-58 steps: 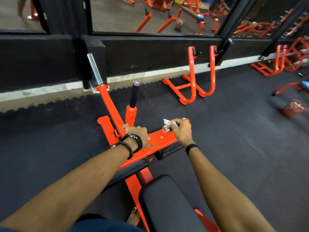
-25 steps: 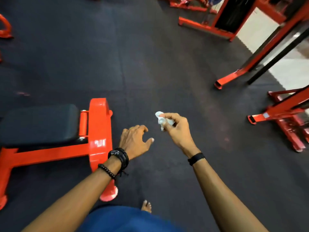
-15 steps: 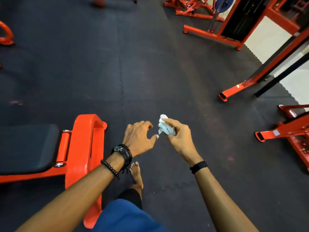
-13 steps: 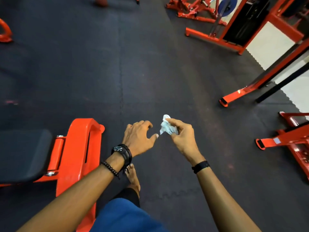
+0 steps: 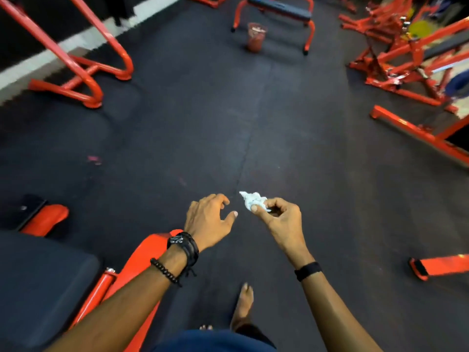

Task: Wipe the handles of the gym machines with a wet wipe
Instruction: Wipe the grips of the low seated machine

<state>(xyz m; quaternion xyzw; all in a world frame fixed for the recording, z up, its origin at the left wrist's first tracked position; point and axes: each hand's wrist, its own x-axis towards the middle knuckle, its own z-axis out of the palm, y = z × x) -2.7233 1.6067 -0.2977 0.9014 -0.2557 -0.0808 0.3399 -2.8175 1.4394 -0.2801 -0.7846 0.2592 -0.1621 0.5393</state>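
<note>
Head view, left to right: at the far left an orange tube frame (image 5: 76, 67) stands on the dark rubber floor (image 5: 177, 138) beside a white strip along the wall. At the near left lies a black padded seat (image 5: 38, 280) on an orange machine base (image 5: 142, 260). The left forearm reaches out over that base, with a black watch (image 5: 184, 246) and a bead bracelet (image 5: 165, 271) at the wrist. The left hand (image 5: 208, 222) hangs above the floor with loosely curled fingers, its grip released and holding nothing. Just to its right, not touching it, the crumpled white wet wipe (image 5: 253, 200) is pinched between thumb and fingertips of the right hand (image 5: 281, 222), which wears a black band (image 5: 307, 271) at the wrist. One bare foot (image 5: 243, 308) is on the floor below. Far off in the middle stand a reddish bin (image 5: 256, 36) and a black bench (image 5: 279, 11). Orange gym machines (image 5: 406, 62) crowd the far right, none touched by either hand
</note>
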